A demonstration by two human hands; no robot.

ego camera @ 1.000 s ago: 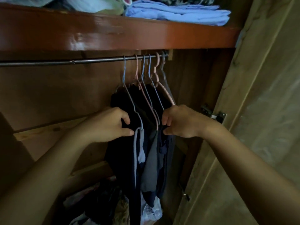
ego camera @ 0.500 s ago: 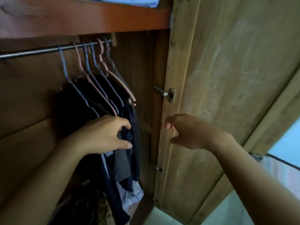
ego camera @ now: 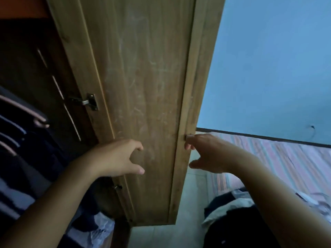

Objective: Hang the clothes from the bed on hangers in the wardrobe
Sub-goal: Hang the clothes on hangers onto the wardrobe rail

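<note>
Lying below the empty, loosely spread right hand (ego camera: 207, 154) — dark clothes (ego camera: 232, 221) on the bed (ego camera: 286, 158).

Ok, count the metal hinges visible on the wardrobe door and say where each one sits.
2. The upper hinge sits on the door's inner edge, above the left hand. A lower hinge peeks out just below that hand. Others may lie out of view.
</note>
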